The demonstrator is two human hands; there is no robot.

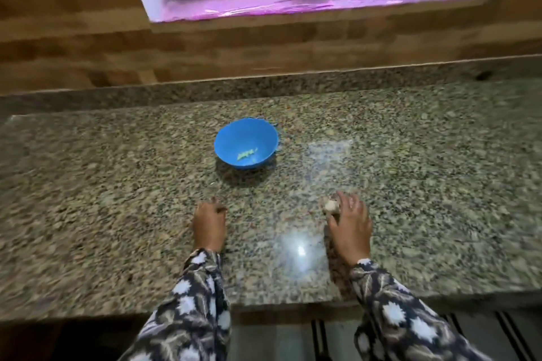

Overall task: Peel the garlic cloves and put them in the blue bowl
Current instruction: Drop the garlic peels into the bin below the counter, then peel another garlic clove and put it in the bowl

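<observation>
One blue bowl [245, 138] sits mid-counter holding a few pale bits [246, 153] too blurred to count, and one garlic piece [331, 206] lies nearer the front edge, gripped by my right hand [350, 223]. My left hand [208, 221] rests curled on the granite counter [117, 184], well apart; whether it pinches anything I cannot tell. Granite stretches wide either side.

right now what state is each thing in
blue bowl: upright on the counter, a few pale bits inside
garlic: pinched low over the counter, too blurred to tell if peeled
right hand: fingers and thumb curled round the garlic
left hand: fingers curled at the counter, unclear if it holds anything
</observation>
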